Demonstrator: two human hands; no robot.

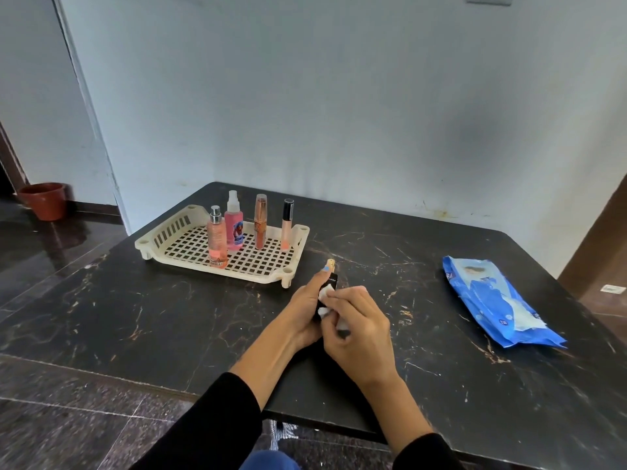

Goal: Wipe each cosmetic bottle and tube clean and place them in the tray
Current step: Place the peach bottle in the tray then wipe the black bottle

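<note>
My left hand grips a small black cosmetic tube with a beige tip, held tilted above the dark table. My right hand pinches a white wipe against the tube's side, hiding most of its body. A cream lattice tray sits at the far left of the table. Standing upright in it are a peach spray bottle, a pink spray bottle, a copper tube and a slim lip gloss tube.
A blue pack of wet wipes lies on the right side of the black marble table, a wipe showing at its opening. A terracotta pot stands on the floor at far left. A wall runs behind the table.
</note>
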